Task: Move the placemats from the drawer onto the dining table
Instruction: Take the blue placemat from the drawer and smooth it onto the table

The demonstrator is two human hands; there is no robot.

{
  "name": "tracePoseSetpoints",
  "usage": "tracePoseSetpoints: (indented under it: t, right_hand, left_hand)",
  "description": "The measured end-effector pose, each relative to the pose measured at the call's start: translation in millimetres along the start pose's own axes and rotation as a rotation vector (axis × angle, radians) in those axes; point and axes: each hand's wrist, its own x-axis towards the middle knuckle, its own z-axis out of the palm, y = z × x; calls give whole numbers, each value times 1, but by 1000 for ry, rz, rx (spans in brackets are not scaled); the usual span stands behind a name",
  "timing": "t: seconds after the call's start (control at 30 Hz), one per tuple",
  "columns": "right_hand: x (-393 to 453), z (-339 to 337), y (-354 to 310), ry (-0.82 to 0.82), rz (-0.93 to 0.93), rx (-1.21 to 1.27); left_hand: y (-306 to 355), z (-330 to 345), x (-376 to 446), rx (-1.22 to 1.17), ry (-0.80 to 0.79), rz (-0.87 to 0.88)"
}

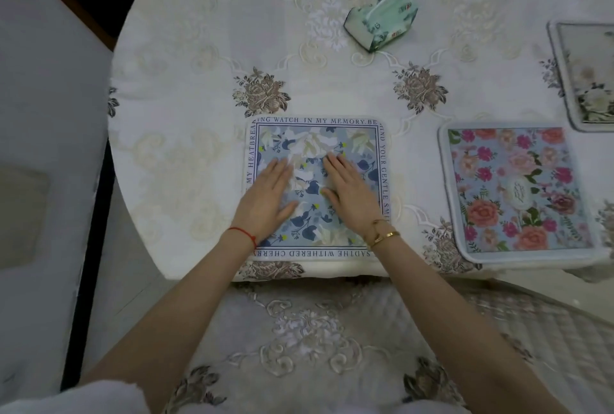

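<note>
A square blue-and-white floral placemat (315, 141) with a border of printed words lies flat near the table's front edge. My left hand (269, 194) and my right hand (349, 191) both rest palm-down on it, fingers spread, holding nothing. To the right lies a pink-and-orange rose placemat (518, 191), also flat near the front edge. A third placemat (584, 74) with pale flowers lies at the far right, cut off by the frame. All three sit on the dining table (199, 98), which has a white embroidered cloth.
A green tissue pack (382, 20) stands at the table's middle, behind the blue placemat. The cloth hangs over the table's front edge (299, 314) toward me. A pale floor and a dark strip (86, 264) lie to the left.
</note>
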Motion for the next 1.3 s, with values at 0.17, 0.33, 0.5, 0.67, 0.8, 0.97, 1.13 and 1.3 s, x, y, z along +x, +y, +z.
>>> tracePoseSetpoints:
  t: [0.17,0.33,0.5,0.67,0.8,0.97,1.13,1.3]
  right_hand:
    - [-27,-5,26,14,37,-6]
    - [-61,-14,49,41,128,-10]
    - [-88,-15,33,73,160,13]
    - [-92,10,-10,-25,29,-3]
    - [-94,16,-5,-37,35,2]
    - [-117,6,22,-61,50,-20]
    - [-140,-4,43,-57,78,-32]
    - [-140,-13,39,1,126,-7]
  left_hand:
    - [-5,2,-21,34,7,-28]
    - [-15,2,-47,16,69,-86]
    - [-1,5,-65,-69,110,-166]
    - [40,24,-69,-66,69,-89]
    - [44,35,-76,-50,36,-125]
    - [27,28,-90,-21,33,-115]
    - [10,24,-109,10,78,-150]
    - [9,17,-109,-23,135,-189]
